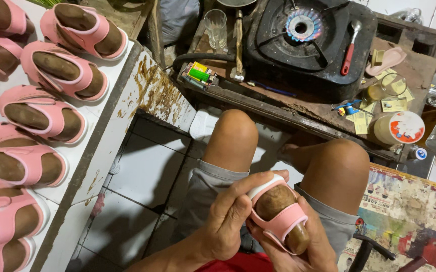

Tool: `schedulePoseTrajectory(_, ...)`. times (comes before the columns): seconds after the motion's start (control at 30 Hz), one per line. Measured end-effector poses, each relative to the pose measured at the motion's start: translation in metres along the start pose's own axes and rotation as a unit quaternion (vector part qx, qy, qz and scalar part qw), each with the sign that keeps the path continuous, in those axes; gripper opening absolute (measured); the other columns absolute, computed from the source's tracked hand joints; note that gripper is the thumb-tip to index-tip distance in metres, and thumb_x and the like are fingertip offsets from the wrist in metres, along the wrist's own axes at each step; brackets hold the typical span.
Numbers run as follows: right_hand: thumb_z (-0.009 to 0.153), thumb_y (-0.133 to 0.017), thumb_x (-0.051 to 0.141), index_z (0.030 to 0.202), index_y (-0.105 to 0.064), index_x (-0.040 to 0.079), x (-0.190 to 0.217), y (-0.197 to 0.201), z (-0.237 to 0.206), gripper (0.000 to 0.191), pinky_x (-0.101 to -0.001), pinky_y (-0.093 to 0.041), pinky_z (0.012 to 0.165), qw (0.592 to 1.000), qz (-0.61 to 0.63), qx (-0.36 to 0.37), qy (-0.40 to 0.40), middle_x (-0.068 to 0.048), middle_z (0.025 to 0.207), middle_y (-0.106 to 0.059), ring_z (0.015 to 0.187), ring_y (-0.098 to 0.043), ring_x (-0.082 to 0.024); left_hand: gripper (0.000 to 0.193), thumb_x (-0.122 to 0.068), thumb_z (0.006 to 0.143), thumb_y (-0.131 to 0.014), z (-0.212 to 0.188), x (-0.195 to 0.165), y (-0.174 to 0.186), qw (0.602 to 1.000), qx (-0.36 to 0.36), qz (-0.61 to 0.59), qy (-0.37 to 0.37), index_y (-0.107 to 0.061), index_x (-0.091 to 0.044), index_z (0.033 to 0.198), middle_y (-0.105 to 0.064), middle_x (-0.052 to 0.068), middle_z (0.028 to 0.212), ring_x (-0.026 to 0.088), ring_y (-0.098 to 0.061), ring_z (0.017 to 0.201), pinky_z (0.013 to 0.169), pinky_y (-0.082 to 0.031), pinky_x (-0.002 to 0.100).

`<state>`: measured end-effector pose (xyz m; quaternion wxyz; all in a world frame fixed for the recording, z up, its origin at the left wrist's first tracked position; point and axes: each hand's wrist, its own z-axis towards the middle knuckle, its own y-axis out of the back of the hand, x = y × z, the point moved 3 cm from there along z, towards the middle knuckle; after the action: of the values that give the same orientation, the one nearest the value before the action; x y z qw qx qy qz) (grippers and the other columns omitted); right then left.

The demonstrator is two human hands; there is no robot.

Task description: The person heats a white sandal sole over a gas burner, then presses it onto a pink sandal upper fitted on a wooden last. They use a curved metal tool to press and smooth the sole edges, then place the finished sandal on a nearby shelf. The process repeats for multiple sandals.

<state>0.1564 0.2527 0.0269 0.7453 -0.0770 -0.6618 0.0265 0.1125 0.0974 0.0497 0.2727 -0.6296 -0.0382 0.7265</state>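
A small pink sandal upper on a brown wooden last (pixel 279 215) is held over my lap, toe pointing down and right. My left hand (pixel 230 216) wraps its heel end, the thumb lying along the white sole edge. Underneath, my right hand (pixel 306 252) cradles the last, fingers showing beside the pink strap. Both my bare knees sit just beyond the hands.
Several finished pink sandals on lasts (pixel 52 70) line a white shelf at left. Ahead, a low wooden bench holds a lit black gas stove (pixel 306 40), a red-handled spoon (pixel 349 50), a drinking glass (pixel 215 25), a hammer (pixel 237 45), jars and paper scraps. Printed paper (pixel 414 211) covers the floor at right.
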Motion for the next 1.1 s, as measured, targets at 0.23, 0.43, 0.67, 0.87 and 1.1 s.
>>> schedulePoseTrajectory(0.23,0.063,-0.089,-0.003,0.139,-0.052,-0.004,0.002,0.004,0.0,0.084,-0.048,-0.059,0.093,0.99,-0.126,-0.043,-0.038,-0.027,0.127,-0.068,0.114,-0.071,-0.038,0.047,-0.034,0.121,-0.029,0.002,-0.013,0.012,0.981,0.066,0.175,-0.052,-0.036,-0.001,0.153,-0.048,0.026,0.154,0.034,-0.051,0.144,0.121,-0.044,0.042)
schedulePoseTrajectory(0.43,0.077,-0.09,0.022,0.133,-0.053,0.003,0.04,0.032,0.04,0.069,-0.0487,-0.056,0.101,0.913,-0.247,0.186,0.265,-0.027,0.126,-0.065,0.12,-0.068,-0.039,0.071,-0.05,0.114,-0.031,0.008,0.012,0.028,0.915,0.06,-0.001,0.398,-0.059,-0.001,0.157,-0.063,0.024,0.093,0.03,-0.065,0.086,0.078,-0.053,0.036)
schedulePoseTrajectory(0.67,0.085,-0.078,0.03,0.132,-0.062,0.013,0.051,0.072,0.026,0.052,-0.0486,-0.048,0.096,0.71,-0.394,0.392,0.432,-0.021,0.13,-0.064,0.117,-0.066,-0.035,0.078,-0.016,0.093,-0.071,-0.013,0.013,0.016,0.877,0.142,-0.207,0.41,-0.038,0.007,0.16,-0.061,0.015,0.137,0.018,-0.058,0.125,0.111,-0.046,0.034)
schedulePoseTrajectory(0.87,0.073,-0.087,0.031,0.134,-0.055,-0.002,0.005,0.124,-0.001,0.076,-0.0402,-0.048,0.105,0.984,-0.126,0.051,-0.115,-0.015,0.135,-0.054,0.123,-0.058,-0.028,0.088,-0.009,0.087,-0.079,-0.024,0.029,0.009,0.891,0.145,-0.254,0.347,-0.034,0.007,0.16,-0.054,0.016,0.151,0.023,-0.052,0.14,0.12,-0.041,0.041)
schedulePoseTrajectory(1.1,0.079,-0.088,0.003,0.127,-0.065,-0.004,-0.019,0.1,-0.057,0.054,-0.0373,-0.048,0.104,0.969,-0.052,0.15,-0.19,-0.015,0.125,-0.06,0.12,-0.061,-0.026,0.066,-0.041,0.107,-0.053,-0.075,0.064,-0.018,0.918,0.077,-0.212,0.325,-0.038,0.0,0.157,-0.055,0.009,0.15,0.016,-0.051,0.138,0.121,-0.037,0.032)
